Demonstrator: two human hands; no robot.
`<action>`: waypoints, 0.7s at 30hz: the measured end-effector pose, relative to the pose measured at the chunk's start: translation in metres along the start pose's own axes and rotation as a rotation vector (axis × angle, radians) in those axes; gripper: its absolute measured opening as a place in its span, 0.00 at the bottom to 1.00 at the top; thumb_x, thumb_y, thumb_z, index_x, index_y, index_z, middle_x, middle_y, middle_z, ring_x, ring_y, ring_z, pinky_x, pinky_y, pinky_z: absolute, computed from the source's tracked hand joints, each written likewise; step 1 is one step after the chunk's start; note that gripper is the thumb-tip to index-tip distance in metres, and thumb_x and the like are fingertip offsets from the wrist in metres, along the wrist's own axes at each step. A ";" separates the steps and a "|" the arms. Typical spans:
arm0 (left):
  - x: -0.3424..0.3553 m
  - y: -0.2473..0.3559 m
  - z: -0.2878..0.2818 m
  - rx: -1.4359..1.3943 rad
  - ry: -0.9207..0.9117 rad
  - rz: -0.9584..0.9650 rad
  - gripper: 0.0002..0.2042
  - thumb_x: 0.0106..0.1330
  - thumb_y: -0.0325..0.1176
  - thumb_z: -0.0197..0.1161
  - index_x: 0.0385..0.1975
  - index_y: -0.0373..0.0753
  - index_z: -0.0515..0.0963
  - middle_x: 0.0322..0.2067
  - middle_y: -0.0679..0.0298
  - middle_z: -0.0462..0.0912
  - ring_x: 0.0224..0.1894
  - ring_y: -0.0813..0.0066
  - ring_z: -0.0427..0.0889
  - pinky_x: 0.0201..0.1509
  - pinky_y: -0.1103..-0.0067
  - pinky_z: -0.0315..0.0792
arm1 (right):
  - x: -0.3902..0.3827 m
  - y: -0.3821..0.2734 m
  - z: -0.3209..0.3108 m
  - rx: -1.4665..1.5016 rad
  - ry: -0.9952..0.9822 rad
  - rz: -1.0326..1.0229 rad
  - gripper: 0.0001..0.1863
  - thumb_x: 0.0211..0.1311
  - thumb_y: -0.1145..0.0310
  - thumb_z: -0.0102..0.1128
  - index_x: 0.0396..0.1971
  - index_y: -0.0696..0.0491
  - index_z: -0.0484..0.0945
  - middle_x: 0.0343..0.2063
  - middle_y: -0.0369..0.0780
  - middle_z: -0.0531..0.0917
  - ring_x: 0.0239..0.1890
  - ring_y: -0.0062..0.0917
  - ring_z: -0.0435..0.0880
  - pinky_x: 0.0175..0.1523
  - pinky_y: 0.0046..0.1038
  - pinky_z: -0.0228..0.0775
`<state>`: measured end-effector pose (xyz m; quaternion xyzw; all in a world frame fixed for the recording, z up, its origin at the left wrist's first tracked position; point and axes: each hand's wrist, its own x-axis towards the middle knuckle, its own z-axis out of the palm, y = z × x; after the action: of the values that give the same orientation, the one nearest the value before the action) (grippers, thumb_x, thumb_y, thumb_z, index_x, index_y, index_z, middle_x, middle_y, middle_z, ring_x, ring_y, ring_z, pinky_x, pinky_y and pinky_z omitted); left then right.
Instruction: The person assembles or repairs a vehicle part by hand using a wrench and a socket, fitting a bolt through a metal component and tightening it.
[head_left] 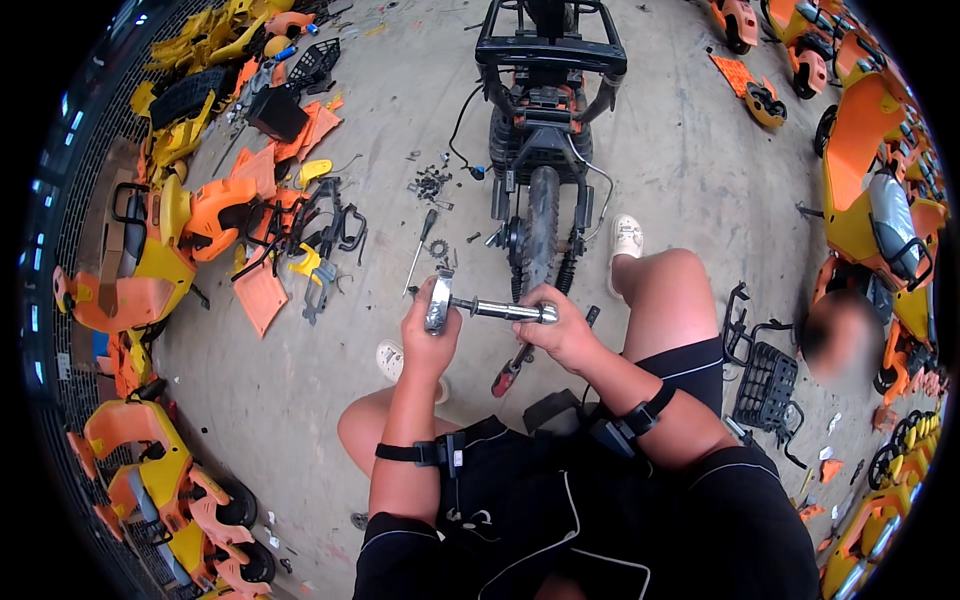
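Person in dark clothes (640, 520), knees apart, at the near end of a stripped two-wheeler (549, 125) on a concrete floor (330, 370). Front & centre, off the floor: a shiny metal shaft (495, 309), long axis crosswise, R end dipping slightly in the view. The R grip (560, 335) is closed round its bright R end; the L grip (430, 330) clasps a rounded chrome part (438, 303) at the shaft's other end. Joined or just abutting? Can't tell. Shaft thus lies to the R of the L grip & to the L of the R grip, roughly in line w/ both; that shared axis is, by our judgement, the relation that counts. The tyre (543, 215) points away from the person, approx. square to the shaft, w/ the R grip nearer to it. A red-handled tool (505, 378) shows just below the R grip; held or on the floor, unclear. Beyond the L grip, on the floor: a screwdriver (422, 247), a toothed ring (438, 248) & small dark parts (430, 185). Far L & R: yellow-and-orange scooters (860, 130).
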<state>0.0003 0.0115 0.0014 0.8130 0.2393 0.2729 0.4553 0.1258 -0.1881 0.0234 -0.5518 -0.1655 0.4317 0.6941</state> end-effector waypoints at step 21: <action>-0.004 0.018 0.027 -0.322 0.048 -0.275 0.05 0.66 0.25 0.62 0.37 0.30 0.80 0.26 0.70 0.80 0.27 0.86 0.74 0.30 0.82 0.69 | -0.009 -0.023 0.002 -0.495 0.164 -0.277 0.13 0.51 0.74 0.70 0.35 0.56 0.77 0.29 0.39 0.82 0.31 0.25 0.83 0.37 0.28 0.75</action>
<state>0.0178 -0.0163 0.0047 0.6827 0.3121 0.2622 0.6064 0.1286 -0.1945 0.0469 -0.7095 -0.2831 0.2333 0.6017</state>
